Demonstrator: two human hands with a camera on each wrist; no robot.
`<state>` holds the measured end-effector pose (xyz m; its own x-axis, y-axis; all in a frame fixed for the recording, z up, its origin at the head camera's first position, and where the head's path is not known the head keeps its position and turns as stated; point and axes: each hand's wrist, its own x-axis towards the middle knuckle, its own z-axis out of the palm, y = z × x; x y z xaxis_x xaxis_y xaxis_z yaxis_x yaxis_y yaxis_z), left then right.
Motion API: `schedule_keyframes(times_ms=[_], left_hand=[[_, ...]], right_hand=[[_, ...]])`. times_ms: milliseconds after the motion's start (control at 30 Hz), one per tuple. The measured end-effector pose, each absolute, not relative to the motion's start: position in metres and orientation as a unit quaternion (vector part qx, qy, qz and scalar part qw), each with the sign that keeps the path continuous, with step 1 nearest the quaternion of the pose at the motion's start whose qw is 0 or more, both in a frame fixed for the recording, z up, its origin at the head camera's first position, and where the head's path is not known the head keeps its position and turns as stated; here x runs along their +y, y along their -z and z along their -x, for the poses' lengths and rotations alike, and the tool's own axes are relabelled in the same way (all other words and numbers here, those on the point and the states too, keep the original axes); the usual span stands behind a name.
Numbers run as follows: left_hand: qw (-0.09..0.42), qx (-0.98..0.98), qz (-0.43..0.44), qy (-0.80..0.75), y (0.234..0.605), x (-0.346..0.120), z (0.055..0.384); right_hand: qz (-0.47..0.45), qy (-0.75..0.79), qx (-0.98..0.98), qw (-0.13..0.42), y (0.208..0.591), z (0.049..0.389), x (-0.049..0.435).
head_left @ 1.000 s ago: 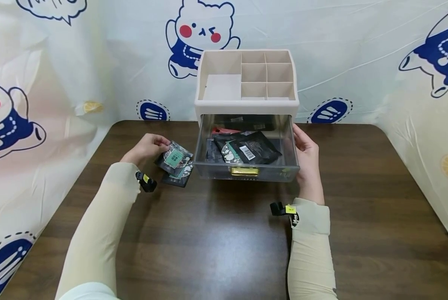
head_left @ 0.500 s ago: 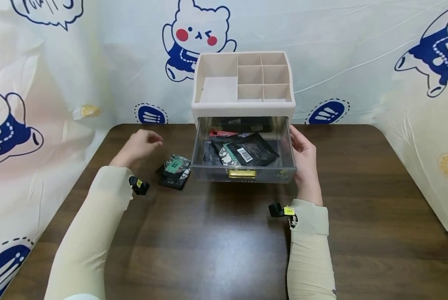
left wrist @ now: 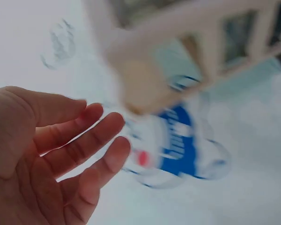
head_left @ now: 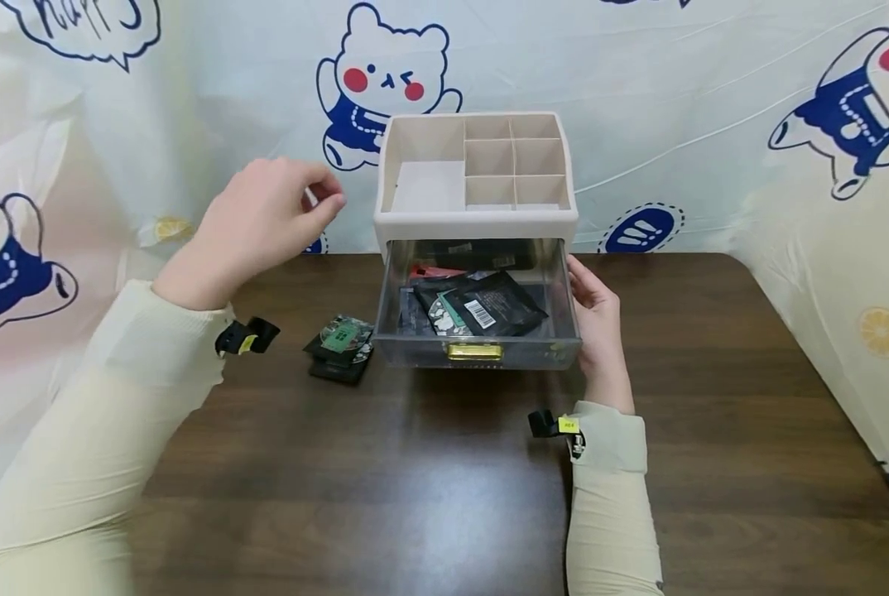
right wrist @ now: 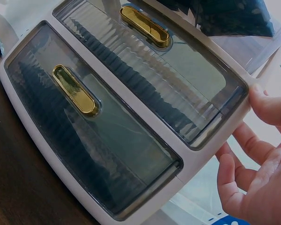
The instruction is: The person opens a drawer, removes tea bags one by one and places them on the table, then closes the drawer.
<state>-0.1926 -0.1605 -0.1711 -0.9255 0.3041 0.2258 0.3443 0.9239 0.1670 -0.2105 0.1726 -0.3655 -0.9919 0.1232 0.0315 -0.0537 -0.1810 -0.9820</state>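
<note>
My left hand [head_left: 261,217] is raised above the table's back left in the head view, with nothing held; its fingers are loosely bent in the left wrist view. A white drawer organizer [head_left: 474,223] stands at the table's back. Its clear top drawer [head_left: 415,354], with a gold handle [head_left: 474,352], is pulled out. Inside lie black sachets [head_left: 498,306] and a red one [head_left: 433,271]. My right hand [head_left: 599,327] holds the organizer's right side, thumb at the front edge in the right wrist view. Left of the drawer, dark green-labelled sachets [head_left: 343,339] lie stacked on the table.
Below the pulled-out drawer, two shut drawers with gold handles [right wrist: 76,91] show in the right wrist view. The organizer's top has a large compartment [head_left: 430,184] and several small ones. A printed cloth [head_left: 638,108] hangs behind and beside the brown table [head_left: 430,488].
My left hand has let go of the sachets, leaving them on the table, and has risen up and away from them. The right hand stays at the organizer's side.
</note>
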Motion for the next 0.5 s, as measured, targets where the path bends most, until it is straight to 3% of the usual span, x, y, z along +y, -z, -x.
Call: schedule_keyframes(times_ms=[167, 500], left_hand=[[0.078, -0.965, 0.243, 0.063, 0.139, -0.121, 0.180], [-0.123, -0.924, 0.361, -0.004, 0.133, -0.047, 0.193]], right_hand=[[0.032, -0.759, -0.649, 0.051, 0.369, 0.209, 0.171], [0.030, -0.754, -0.653, 0.057, 0.364, 0.212, 0.175]])
